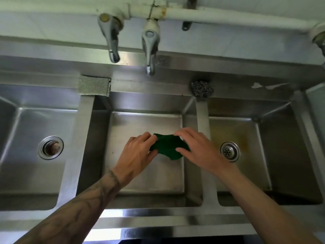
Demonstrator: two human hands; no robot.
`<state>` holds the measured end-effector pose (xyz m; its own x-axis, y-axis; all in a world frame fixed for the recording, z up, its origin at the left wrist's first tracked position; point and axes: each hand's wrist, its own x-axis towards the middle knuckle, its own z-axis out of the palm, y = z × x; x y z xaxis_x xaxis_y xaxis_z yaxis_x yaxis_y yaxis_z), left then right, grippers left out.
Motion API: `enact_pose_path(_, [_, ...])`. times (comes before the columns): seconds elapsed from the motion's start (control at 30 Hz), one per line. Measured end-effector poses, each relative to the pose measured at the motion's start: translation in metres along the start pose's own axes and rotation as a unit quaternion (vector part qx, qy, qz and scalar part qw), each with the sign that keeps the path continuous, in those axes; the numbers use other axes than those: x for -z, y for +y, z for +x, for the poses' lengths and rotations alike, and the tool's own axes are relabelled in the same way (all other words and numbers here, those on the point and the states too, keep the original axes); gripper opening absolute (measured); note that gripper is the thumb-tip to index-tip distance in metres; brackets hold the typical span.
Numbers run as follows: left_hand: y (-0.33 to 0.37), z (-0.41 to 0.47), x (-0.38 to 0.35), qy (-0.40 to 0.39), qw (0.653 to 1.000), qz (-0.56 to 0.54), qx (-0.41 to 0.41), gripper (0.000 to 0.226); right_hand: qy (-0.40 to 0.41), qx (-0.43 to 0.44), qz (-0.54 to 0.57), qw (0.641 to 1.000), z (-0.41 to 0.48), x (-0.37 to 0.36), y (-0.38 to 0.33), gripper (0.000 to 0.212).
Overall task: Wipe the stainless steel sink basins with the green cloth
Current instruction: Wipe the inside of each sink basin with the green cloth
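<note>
A dark green cloth point(167, 147) is bunched between both my hands above the middle basin point(144, 124) of a three-basin stainless steel sink. My left hand point(137, 154) pinches its left end and my right hand point(198, 148) grips its right end. The cloth hangs in the air over the basin floor, and part of it is hidden under my fingers. The left basin point(35, 173) has a plugged drain point(50, 147). The right basin point(255, 155) has an open strainer drain point(230, 151) and brownish stains.
Two chrome taps point(110, 36) point(150, 48) hang from white pipes point(228, 16) over the back ledge. A grey scouring pad point(94, 85) lies on the ledge at left. A steel wool ball point(202, 88) sits on the divider's far end. The sink's front rim point(158, 219) runs below my arms.
</note>
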<state>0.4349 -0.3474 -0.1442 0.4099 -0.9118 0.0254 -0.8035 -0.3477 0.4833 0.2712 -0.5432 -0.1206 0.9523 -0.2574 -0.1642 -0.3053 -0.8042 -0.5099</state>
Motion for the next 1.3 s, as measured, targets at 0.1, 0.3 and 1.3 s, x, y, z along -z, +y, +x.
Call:
enact_pose_path(0.1, [0.000,0.009,-0.025,-0.026,0.999,0.015,0.038,0.029,0.056,-0.023,-0.082,0.995,-0.026,-0.005,0.030,0.048])
enact_pose_path(0.3, [0.002,0.043,-0.072,-0.036,0.990,0.016,0.132,0.028,0.077,-0.138,-0.089,0.983,-0.038,-0.018,0.071,0.057])
enact_pose_path(1.3, [0.041,0.188,-0.218,0.099,0.723,-0.561,0.390,0.036,0.164,-0.174,-0.068,0.969,0.035,-0.049,0.109,0.061])
